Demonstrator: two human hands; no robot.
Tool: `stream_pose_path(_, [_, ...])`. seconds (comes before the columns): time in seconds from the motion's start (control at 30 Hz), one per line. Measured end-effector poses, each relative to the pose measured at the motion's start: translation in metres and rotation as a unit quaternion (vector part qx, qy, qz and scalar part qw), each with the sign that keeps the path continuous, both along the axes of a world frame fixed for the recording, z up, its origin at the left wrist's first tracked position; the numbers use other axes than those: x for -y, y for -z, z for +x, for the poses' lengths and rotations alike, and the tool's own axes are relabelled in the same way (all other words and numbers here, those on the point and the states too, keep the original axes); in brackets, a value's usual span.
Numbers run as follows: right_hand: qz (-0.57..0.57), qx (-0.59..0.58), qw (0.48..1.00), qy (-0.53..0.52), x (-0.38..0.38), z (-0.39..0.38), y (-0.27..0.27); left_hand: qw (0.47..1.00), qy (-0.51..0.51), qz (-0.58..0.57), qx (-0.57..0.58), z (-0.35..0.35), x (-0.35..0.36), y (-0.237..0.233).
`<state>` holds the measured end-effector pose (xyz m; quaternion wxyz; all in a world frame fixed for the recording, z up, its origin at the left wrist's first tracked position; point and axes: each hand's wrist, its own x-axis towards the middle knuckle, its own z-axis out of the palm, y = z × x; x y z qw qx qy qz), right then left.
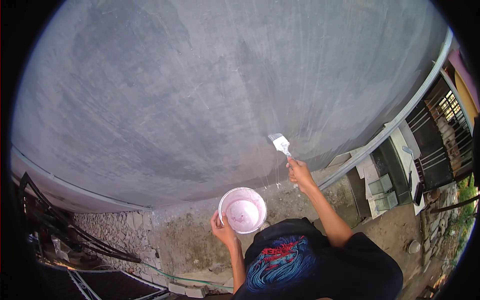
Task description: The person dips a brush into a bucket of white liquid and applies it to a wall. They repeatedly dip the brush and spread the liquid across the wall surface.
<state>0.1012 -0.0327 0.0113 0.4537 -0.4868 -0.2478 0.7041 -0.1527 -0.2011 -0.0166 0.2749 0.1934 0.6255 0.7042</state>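
Observation:
My right hand (pixel 299 175) is wrapped round the handle of a paintbrush (pixel 281 143), whose white-smeared head points up and left. The bristle tips are right at the grey wall (pixel 200 100) in this view. My left hand (pixel 223 230) grips the side of a round bucket (pixel 243 189), with the thumb over the rim and the fingers round the outside. Inside the bucket is pale pinkish-white paint (pixel 244 213). The wall has lighter and darker streaked patches, and thin white drips run near its lower edge.
A pale curved edge strip (pixel 390 127) borders the wall on the right. Beyond it are glass pieces (pixel 384 194) and a dark barred cage (pixel 440 130). Rough stonework (pixel 112 230), dark metal frames and a green hose (pixel 172 276) lie at left. A small bucket (pixel 414 246) stands on the ground at right.

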Motion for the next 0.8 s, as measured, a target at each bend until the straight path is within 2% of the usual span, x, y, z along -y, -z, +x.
stream_pose_path(0.07, [0.089,0.082,0.993,-0.006,0.002,-0.006,-0.054,1.000,0.008,-0.010,-0.019,0.002,0.001,0.004])
stream_pose_path(0.1, [0.091,0.082,0.992,-0.007,0.004,-0.008,-0.078,1.000,0.007,-0.008,-0.019,0.004,0.000,0.004])
stream_pose_path(0.17, [0.170,0.080,0.982,-0.012,0.006,-0.008,-0.120,1.000,0.009,-0.009,-0.015,0.007,-0.001,0.002])
stream_pose_path(0.33, [0.261,0.080,0.962,-0.018,0.004,0.000,-0.177,1.000,0.005,-0.003,-0.020,0.014,-0.001,-0.002])
stream_pose_path(0.47, [0.323,0.086,0.942,-0.008,0.011,0.007,-0.196,1.000,-0.006,0.005,-0.027,0.013,-0.005,-0.011])
stream_pose_path(0.6, [0.290,0.102,0.948,-0.084,0.031,0.020,-0.175,0.999,-0.038,0.015,-0.032,0.007,-0.018,-0.042])
stream_pose_path(0.67, [0.318,0.254,0.898,-0.165,0.045,0.026,-0.165,0.995,-0.043,0.050,-0.081,0.001,-0.026,-0.059])
stream_pose_path(0.7, [0.319,0.250,0.896,-0.181,0.049,0.031,-0.165,0.992,-0.044,0.054,-0.102,-0.003,-0.030,-0.069])
stream_pose_path(0.77, [0.385,0.365,0.811,-0.247,0.056,0.040,-0.171,0.988,-0.042,0.060,-0.134,-0.007,-0.037,-0.091])
stream_pose_path(0.8, [0.386,0.359,0.808,-0.263,0.058,0.042,-0.168,0.987,-0.038,0.063,-0.144,-0.007,-0.041,-0.103])
